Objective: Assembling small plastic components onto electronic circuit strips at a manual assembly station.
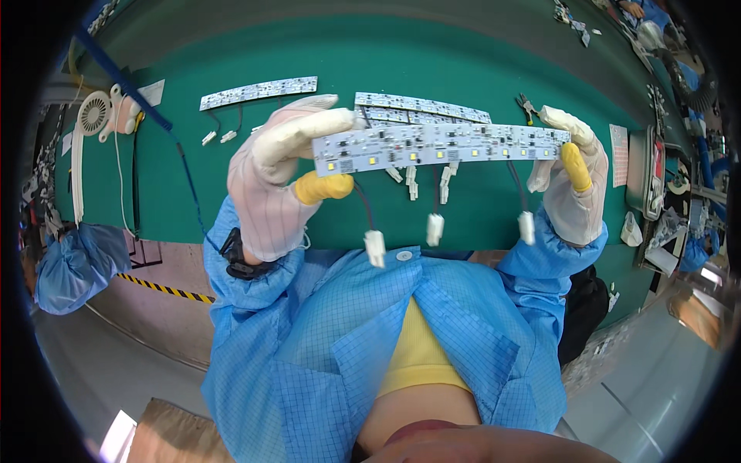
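A long white LED circuit board (pixel 448 145) is held up level in front of me, its yellow LEDs and small chips showing. Three dark wires with white plug connectors (pixel 435 229) dangle from its lower edge. My left hand (pixel 282 166), in a striped white glove with a yellow thumb cover, is closed on the left end. My right hand (pixel 575 174), gloved alike, is closed on the right end. Behind the held board lie more LED boards (pixel 421 103), partly hidden by it. Another LED board (pixel 258 92) with two plugs lies at the back left.
The bench has a green mat (pixel 255 54). Pliers (pixel 526 109) lie near my right fingers. A small white fan (pixel 96 114) stands at the left. A blue coiled cord (pixel 187 174) runs to my left wrist strap (pixel 241 256). At the right is a tray (pixel 647 166).
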